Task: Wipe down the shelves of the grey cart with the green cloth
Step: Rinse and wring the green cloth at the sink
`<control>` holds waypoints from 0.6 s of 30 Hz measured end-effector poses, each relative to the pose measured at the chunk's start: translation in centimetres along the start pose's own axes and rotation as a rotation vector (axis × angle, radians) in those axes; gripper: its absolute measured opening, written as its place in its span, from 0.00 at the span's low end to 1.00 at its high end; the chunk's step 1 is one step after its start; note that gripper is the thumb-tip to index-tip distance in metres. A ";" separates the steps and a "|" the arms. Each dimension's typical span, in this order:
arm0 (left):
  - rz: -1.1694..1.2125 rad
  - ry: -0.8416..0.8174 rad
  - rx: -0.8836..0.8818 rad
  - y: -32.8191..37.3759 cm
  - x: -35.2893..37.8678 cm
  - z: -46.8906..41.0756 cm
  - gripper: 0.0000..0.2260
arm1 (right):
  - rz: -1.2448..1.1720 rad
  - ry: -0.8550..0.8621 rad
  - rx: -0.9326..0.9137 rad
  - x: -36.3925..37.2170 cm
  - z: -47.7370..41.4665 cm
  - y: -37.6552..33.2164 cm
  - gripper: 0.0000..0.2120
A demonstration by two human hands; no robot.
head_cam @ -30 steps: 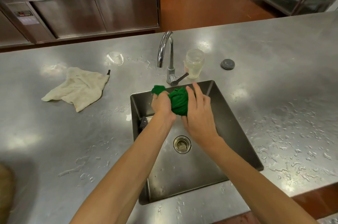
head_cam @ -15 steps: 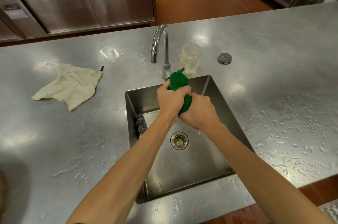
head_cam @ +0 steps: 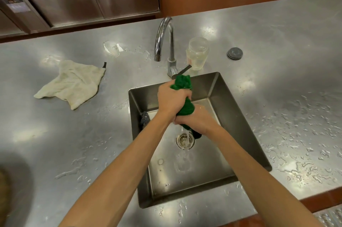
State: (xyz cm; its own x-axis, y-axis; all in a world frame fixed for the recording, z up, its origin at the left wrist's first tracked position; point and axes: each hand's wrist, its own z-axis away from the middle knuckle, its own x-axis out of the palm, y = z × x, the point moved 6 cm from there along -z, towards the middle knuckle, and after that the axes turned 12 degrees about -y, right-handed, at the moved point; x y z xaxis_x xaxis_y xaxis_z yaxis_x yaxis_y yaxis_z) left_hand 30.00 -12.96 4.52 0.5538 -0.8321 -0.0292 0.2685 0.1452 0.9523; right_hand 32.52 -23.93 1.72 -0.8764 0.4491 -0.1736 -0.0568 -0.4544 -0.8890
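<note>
Both sets of fingers are clenched hard around the green cloth, which I've got twisted into a rope over the sink. My left hand grips the upper part, with a bunched tuft of cloth poking out above it, and my right hand is wrapped round the lower end just below. A thin stream of water runs off the bottom of the cloth and straight down toward the drain under my fingers.

So I'd call this the wring-out step, prep only. No shelf wiped yet, and the grey cart isn't even in view.

Out past my fingers: the tap and a clear jar just beyond, a beige rag well off to my left on the wet desk.

Next move as I see it: one more twist until the dripping stops, then turn away and go find that cart, keeping the cloth bunched in one hand.
</note>
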 end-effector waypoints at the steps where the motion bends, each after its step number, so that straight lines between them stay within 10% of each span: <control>1: 0.086 0.071 -0.058 -0.7 -0.5 -0.1 0.09 | 0.124 0.091 0.004 -0.3 0.2 0.0 0.21; 3: 0.311 0.214 -0.192 -2.3 -1.2 0.1 0.11 | 0.480 0.310 -0.129 -0.5 1.6 -1.0 0.37; 7: 0.562 0.311 -0.358 -3.7 -1.0 0.7 0.07 | 1.056 0.533 -0.180 2.1 3.6 -1.7 0.40; 18: 0.190 0.252 -0.135 -1.6 0.2 1.6 0.03 | 0.669 0.467 -0.063 -1.5 0.9 -1.0 0.19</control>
State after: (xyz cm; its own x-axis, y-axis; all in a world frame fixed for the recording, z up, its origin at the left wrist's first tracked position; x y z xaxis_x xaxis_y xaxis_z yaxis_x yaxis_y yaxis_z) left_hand 28.39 -14.19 3.49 0.7765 -0.6277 0.0544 0.2347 0.3683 0.8996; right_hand 33.50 -24.86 3.21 -0.4251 0.3782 -0.8223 0.4469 -0.7023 -0.5541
